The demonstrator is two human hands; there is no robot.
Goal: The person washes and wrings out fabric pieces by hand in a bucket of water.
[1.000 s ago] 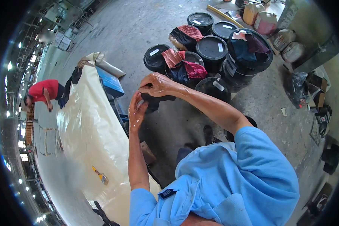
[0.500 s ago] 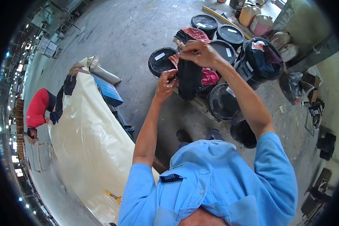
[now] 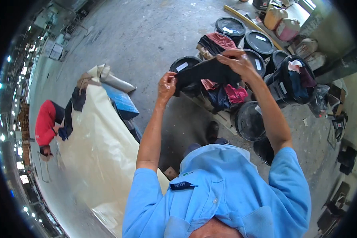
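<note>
A dark cloth [image 3: 208, 73] is stretched out sideways between my two hands. My left hand [image 3: 167, 85] pinches its left end, and my right hand [image 3: 238, 62] grips the upper edge near its right end. Both hands look wet. Just below and behind the cloth lies a pile of fabrics, among them a magenta cloth [image 3: 236, 93] and a dull pink cloth [image 3: 221, 40]. The stretched cloth hides part of this pile and part of a black lidded bucket [image 3: 185, 62].
More black lidded buckets [image 3: 230, 28] stand around the pile. An open bucket of rags [image 3: 295, 83] is at the right. Cream sheeting [image 3: 103, 146] covers a table on my left, where a person in red [image 3: 46, 125] bends at the far side. A yellow bar [image 3: 250, 24] lies behind.
The dark cloth hung down bunched before; now it is spread sideways. My hands have moved apart, the right one further right. My view has shifted slightly.
</note>
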